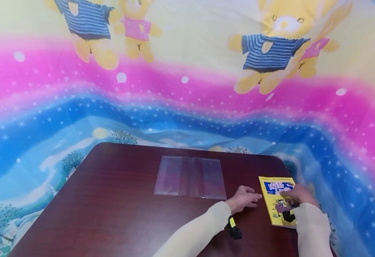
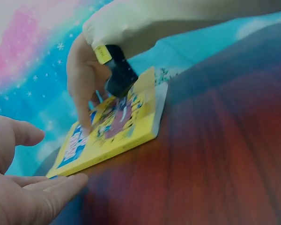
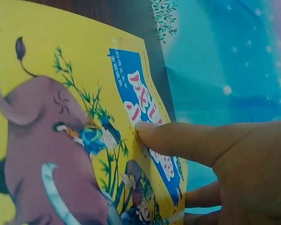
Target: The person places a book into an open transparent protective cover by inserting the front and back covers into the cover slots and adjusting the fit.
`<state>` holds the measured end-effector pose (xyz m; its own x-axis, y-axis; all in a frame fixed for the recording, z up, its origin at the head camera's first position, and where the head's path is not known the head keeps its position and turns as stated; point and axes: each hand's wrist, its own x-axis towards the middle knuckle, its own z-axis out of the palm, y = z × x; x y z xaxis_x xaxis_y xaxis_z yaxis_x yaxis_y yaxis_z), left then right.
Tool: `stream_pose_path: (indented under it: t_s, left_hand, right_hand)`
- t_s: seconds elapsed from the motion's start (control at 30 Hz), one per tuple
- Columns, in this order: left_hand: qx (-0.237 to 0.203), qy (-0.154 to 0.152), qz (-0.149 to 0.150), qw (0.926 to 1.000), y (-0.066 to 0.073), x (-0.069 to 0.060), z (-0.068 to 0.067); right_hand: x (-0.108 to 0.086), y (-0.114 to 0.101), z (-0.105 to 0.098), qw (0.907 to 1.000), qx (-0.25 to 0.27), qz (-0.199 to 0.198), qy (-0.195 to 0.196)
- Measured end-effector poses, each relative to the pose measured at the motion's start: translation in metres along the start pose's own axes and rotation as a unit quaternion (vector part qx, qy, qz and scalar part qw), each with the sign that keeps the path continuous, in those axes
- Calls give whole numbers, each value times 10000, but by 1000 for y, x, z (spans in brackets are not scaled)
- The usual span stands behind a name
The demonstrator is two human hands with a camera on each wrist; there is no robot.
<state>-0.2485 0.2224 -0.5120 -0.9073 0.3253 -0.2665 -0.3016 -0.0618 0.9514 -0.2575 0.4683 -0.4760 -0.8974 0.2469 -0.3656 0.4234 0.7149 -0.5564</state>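
Observation:
A yellow book (image 1: 279, 205) with a blue title panel and a cartoon picture lies on the table's right side. Over its right edge comes my right hand (image 1: 300, 195). In the right wrist view its thumb (image 3: 159, 138) presses on the cover near the title, while the other fingers pass beyond the book's edge, partly hidden behind it. My left hand (image 1: 243, 199) is just left of the book, its fingers loosely extended toward the near edge. The left wrist view has these fingers (image 2: 61, 192) close beside the book's spine side; whether they touch it, I cannot tell.
A clear plastic book cover (image 1: 190, 177) lies spread flat at the table's back middle. The dark red-brown table (image 1: 110, 200) has rounded back corners. A patterned cloth (image 1: 174, 96) with bears hangs behind it and along the right side, near my right arm.

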Motion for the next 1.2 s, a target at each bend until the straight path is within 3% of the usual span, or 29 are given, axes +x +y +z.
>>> stream_pose_path:
  t_s: [0.07, 0.23, 0.57, 0.87, 1.1, 1.2]
  left_hand:
    - [-161, -1, -75, 9998, -3, -2, 5]
    - [-471, -336, -164, 9982, -7, -2, 8]
    - [-984, -707, -319, 9921, -12, 6, 13]
    - [-864, -192, -410, 9952, -11, 10, 22]
    - [-795, 136, -420, 9959, -10, 14, 30]
    - [-745, 277, -392, 9961, -12, 14, 33]
  right_hand:
    - [0, 2, 0, 9997, 218, 52, -136]
    - [-1, 3, 1, 9973, 648, 48, -356]
    - [2, 6, 1, 9980, 341, 73, -525]
    - [6, 10, 4, 9974, 180, 348, -610]
    - [5, 11, 4, 9972, 171, 291, -674]
    - [5, 12, 4, 9979, -42, 96, -634]
